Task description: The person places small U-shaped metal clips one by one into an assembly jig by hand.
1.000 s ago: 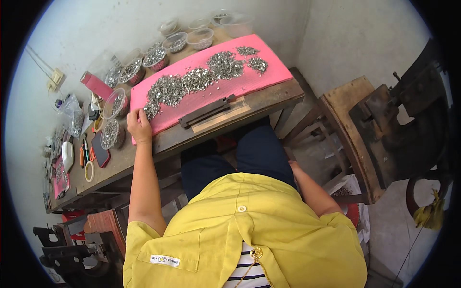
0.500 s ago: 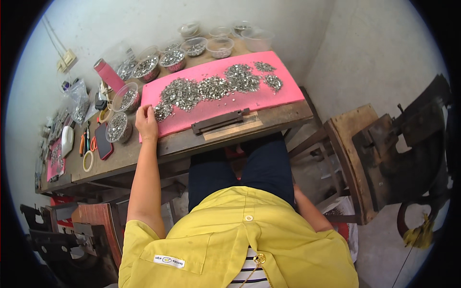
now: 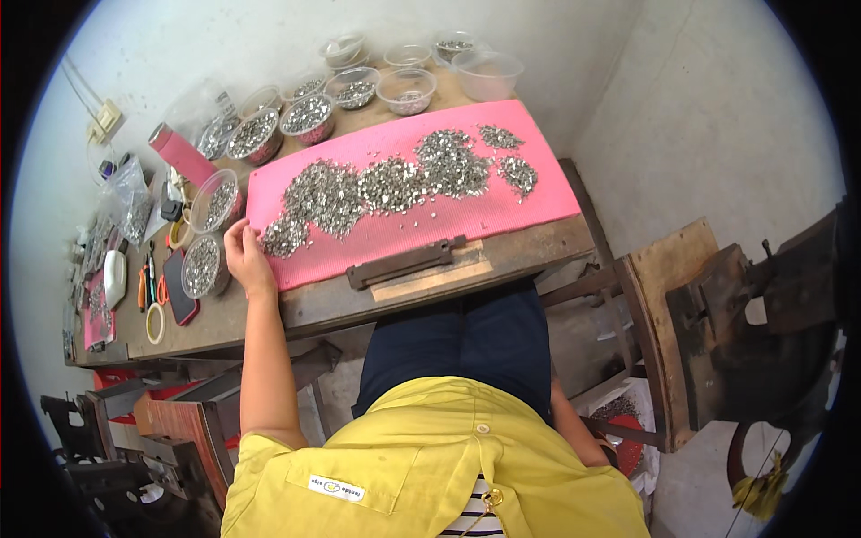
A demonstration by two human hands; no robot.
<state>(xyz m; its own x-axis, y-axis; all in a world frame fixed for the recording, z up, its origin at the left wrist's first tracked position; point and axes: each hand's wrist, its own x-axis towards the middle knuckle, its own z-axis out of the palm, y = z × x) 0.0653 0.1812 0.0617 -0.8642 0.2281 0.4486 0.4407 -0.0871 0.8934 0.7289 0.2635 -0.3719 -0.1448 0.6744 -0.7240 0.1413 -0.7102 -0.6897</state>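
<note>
My left hand is at the left edge of a pink mat, its fingers bent and closed at that edge; the fingertips show only in part. Just beside it on the mat lies a small heap of shiny silvery pieces. Larger heaps of the same pieces run across the mat toward the right, ending in two small piles. My right forearm hangs down beside my right thigh, and the hand itself is hidden.
Clear plastic tubs of silvery pieces stand left of the mat and behind it. A dark metal bar lies along the front edge. Further left are a pink bottle, a phone, pliers and tape rolls. A wooden stand with a black machine is at right.
The view has shifted, so the table appears a little lower and turned. My left hand stays at the mat's left edge. More of my right forearm shows. The heaps look the same.
</note>
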